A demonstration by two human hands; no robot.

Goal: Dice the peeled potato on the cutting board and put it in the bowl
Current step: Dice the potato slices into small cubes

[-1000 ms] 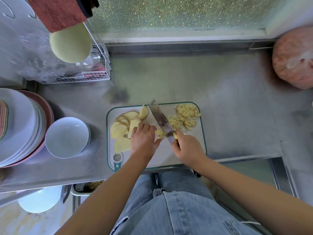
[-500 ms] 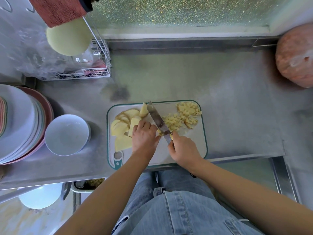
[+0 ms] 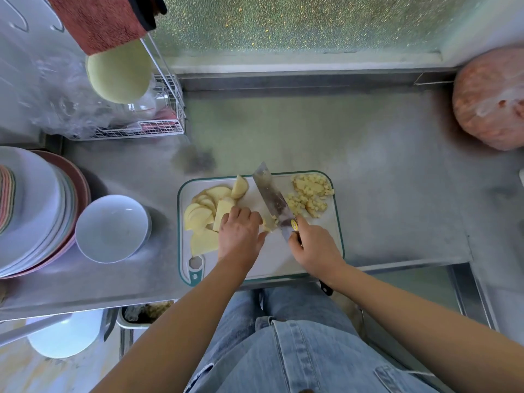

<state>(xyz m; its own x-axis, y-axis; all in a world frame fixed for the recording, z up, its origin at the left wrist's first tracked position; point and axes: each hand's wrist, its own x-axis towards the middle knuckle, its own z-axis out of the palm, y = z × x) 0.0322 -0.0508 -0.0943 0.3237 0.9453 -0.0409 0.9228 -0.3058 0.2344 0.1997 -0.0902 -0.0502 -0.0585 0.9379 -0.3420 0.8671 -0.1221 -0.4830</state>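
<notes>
- The potato piece point(image 3: 269, 224) I'm cutting sits mid cutting board point(image 3: 320, 259). My left hand point(image 3: 239, 234) is clawed down over it, fingers curled and holding it, so only the cut end peeks out.
- My right hand point(image 3: 314, 248) is wrapped round the knife point(image 3: 272, 197). The handle is swallowed by my fist apart from a black butt end below the wrist. The blade slants away from me, right against that potato piece.
- Uncut slices point(image 3: 202, 211) are fanned out on the board's left, some tucked under my left hand. The diced pile point(image 3: 309, 197) is in the far right corner.
- The white bowl point(image 3: 112, 228) is on the tabletop point(image 3: 368, 165), left of the board.
- A stack of plates point(image 3: 34, 211) by the bowl is cut off at the left edge.
- There's a pinkish bag point(image 3: 490, 97) at the right edge. Can't make out what's in it.
</notes>
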